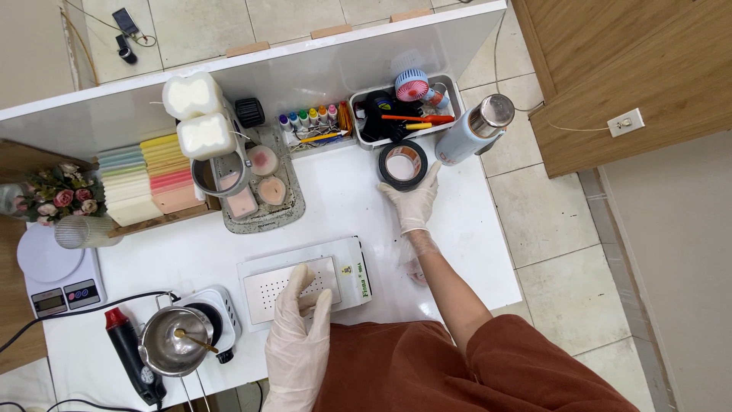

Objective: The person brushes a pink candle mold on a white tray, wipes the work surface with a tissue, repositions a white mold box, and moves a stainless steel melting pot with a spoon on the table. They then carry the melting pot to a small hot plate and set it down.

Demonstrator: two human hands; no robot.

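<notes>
Both my hands wear thin white gloves. My left hand (299, 329) lies flat, fingers spread, on the near edge of a white box-shaped device with a perforated top plate (339, 268) at the table's front. My right hand (412, 200) reaches far forward, its fingertips on the rim of a black roll of tape (402, 165) lying flat on the white table (343, 200). Whether the fingers grip the roll or only touch it is unclear.
A grey tray of pink moulded pieces (263, 189) and stacked coloured sheets (149, 179) sit at left. A white bin of tools (404, 107), a steel bottle (473, 130), small dye bottles (306, 118), a hotplate with metal pot (177, 339), a scale (57, 278) and a heat gun (133, 358) surround.
</notes>
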